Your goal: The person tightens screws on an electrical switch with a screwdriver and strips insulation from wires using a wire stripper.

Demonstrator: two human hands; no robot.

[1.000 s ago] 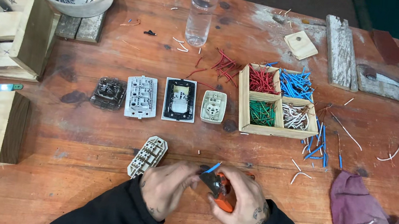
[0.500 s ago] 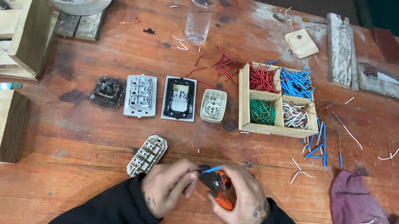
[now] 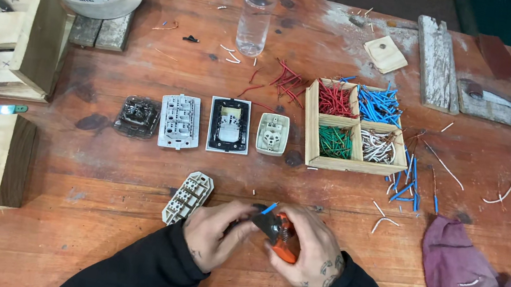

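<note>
- Since the earlier frames little has shifted: both hands stay together at the lower centre of the frame, and the blue wire piece still pokes up from between them
- right hand is wrapped round an orange-handled wire stripper; its black head points toward the left hand
- left hand has its fingers pinched against the stripper's head, at the lower end of the blue wire
- just left of the hands lies a cream switch module, tilted on the wooden table
- mid-frame row: dark mechanism, white switch block, black-framed plate, cream socket
- right of centre, a four-part wooden box holds red, blue, green and white wires; a purple rag lies lower right
</note>
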